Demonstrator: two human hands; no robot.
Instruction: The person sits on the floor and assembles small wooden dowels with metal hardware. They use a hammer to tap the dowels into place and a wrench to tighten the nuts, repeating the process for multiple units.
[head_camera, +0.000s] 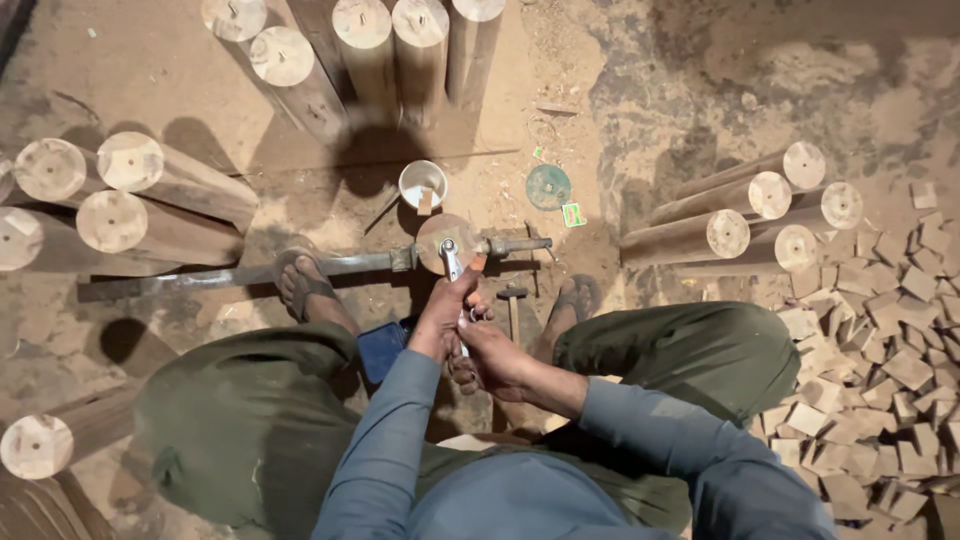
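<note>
I sit on the ground with knees apart. Both hands hold a metal caliper-like tool (452, 262) whose tips rest on the round end face of a wooden piece (443, 240) mounted in a low lathe-like bar (230, 276). My left hand (446, 312) grips the tool's upper part near the wood. My right hand (492, 357) closes around its lower handle end. My left foot in a sandal (300, 285) rests on the bar. A small hammer (512, 298) lies just right of my hands.
Turned wooden cylinders lie at the left (110, 200), top (365, 50) and right (750, 210). A heap of small wooden blocks (880, 350) fills the right side. A white cup (423, 185) and a green disc (548, 186) sit beyond the lathe. A blue object (380, 350) lies by my left knee.
</note>
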